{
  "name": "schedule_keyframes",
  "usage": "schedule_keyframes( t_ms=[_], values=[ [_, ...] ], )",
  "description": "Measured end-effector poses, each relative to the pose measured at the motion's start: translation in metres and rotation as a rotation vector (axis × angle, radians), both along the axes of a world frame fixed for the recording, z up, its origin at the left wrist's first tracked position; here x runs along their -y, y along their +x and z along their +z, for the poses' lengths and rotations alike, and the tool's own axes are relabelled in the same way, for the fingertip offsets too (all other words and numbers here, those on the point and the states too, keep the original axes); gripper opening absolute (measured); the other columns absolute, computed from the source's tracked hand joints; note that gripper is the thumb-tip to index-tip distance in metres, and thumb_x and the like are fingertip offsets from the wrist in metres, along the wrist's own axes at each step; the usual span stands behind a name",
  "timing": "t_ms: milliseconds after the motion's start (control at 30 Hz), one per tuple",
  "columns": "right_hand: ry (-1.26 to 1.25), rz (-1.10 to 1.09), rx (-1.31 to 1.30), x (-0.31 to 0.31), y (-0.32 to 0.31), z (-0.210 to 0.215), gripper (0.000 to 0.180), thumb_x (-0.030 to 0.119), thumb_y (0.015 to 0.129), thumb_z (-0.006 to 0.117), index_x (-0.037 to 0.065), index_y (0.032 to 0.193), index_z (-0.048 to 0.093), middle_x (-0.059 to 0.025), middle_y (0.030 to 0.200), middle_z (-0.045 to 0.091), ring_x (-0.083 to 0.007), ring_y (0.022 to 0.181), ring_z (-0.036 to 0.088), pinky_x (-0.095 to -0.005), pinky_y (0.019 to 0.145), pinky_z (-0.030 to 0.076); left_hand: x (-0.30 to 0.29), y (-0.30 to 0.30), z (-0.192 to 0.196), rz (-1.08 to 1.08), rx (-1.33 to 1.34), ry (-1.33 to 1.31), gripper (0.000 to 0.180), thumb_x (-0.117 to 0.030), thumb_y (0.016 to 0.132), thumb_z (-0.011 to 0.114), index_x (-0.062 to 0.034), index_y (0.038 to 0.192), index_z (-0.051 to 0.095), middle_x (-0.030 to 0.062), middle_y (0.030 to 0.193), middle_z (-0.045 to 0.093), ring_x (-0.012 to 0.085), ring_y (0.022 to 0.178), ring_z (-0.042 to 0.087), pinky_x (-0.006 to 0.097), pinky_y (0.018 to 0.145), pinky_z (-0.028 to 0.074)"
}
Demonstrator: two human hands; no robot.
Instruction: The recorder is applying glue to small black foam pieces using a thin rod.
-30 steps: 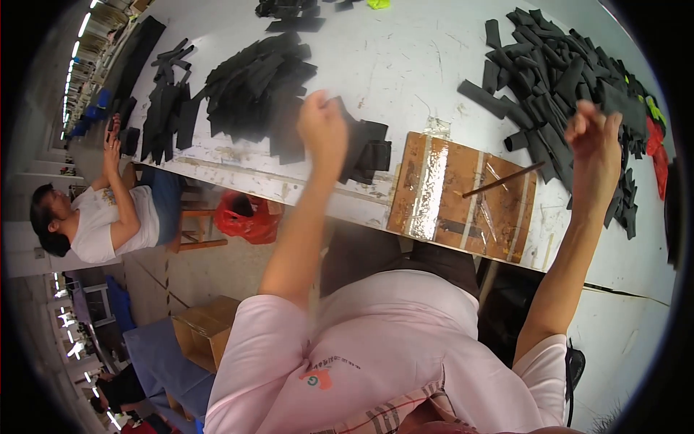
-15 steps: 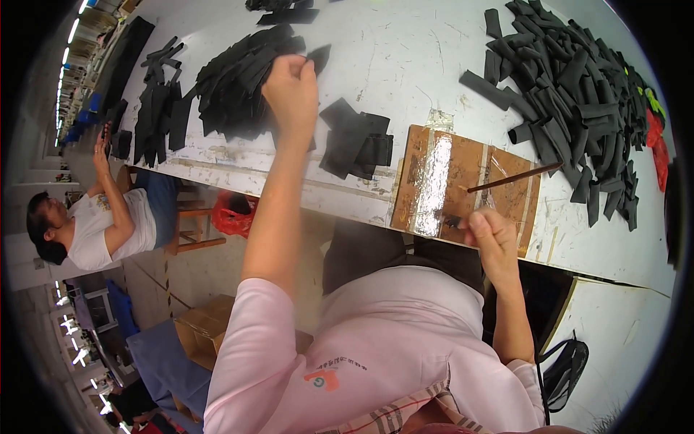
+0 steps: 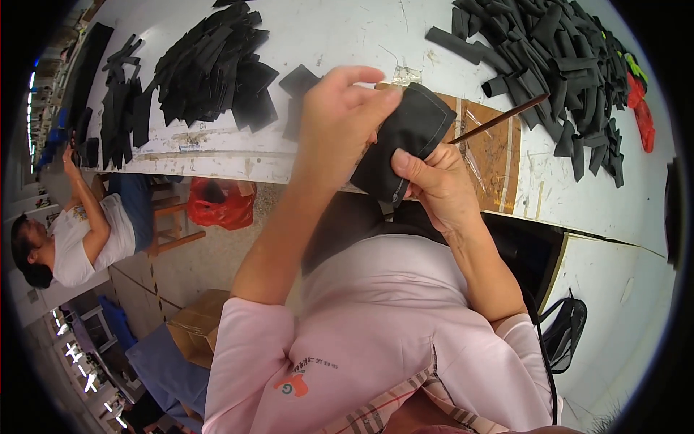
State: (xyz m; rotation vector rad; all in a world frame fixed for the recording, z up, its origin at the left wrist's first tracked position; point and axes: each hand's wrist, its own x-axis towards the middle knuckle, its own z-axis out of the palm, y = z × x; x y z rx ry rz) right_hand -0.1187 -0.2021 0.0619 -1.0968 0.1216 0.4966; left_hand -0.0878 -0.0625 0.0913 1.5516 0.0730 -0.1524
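While left hand (image 3: 340,119) pinches black fabric piece (image 3: 405,141), right hand (image 3: 437,181) grips its lower edge

box (image 3: 194,334): brown cardboard, open, on floor lower left, beside blue sheet | bag (image 3: 220,203): red plastic, crumpled, under table edge by stool | labels, signs, screens: none seen

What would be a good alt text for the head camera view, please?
Both hands, left hand and right hand, hold a black fabric piece over a white table edge. Piles of black pieces lie on it, and a thin stick on a brown board.
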Motion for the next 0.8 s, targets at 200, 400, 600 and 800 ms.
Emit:
schedule_keyframes(
  t_ms=[200,400,600,800],
  values=[
    [0.06,-0.101,-0.041,-0.003,0.001,-0.008,0.018,0.022,0.08,0.059,0.006,0.071,0.059,0.0016,0.061,0.056,-0.002,0.043,0.042,-0.0151,0.039,0.032,-0.003,-0.057,-0.025,0.266,-0.041,-0.398,0.032,-0.007,0.075,0.053,0.0035,0.104,0.045,0.0101,0.086,0.059,0.01,0.061,0.05,0.021,0.056,0.04],
    [0.097,-0.127,-0.02,-0.01,-0.001,-0.013,0.021,0.025,0.081,0.056,0.006,0.072,0.057,0.0013,0.06,0.055,-0.0019,0.044,0.041,-0.0151,0.039,0.031,0.005,-0.082,-0.029,0.241,-0.183,-0.515,0.028,-0.002,0.074,0.05,0.0046,0.101,0.047,0.0094,0.084,0.058,0.0111,0.063,0.052,0.02,0.056,0.04],
    [0.087,-0.102,-0.021,-0.011,-0.005,-0.013,0.02,0.025,0.081,0.057,0.008,0.072,0.056,0.0023,0.06,0.054,-0.0019,0.044,0.041,-0.0154,0.04,0.031,0.007,-0.079,-0.033,0.28,-0.121,-0.405,0.018,0.0,0.076,0.052,0.0042,0.094,0.051,0.0075,0.079,0.058,0.0091,0.06,0.053,0.018,0.053,0.04],
    [-0.471,0.146,0.209,0.012,-0.002,-0.023,0.022,0.024,0.078,0.059,0.002,0.073,0.056,-0.0035,0.056,0.051,-0.0129,0.043,0.044,-0.0235,0.042,0.034,0.003,-0.074,-0.04,0.38,0.059,-0.122,0.009,0.001,0.076,0.055,0.0037,0.085,0.055,0.003,0.068,0.056,0.0049,0.057,0.051,0.017,0.052,0.041]
  ],
)
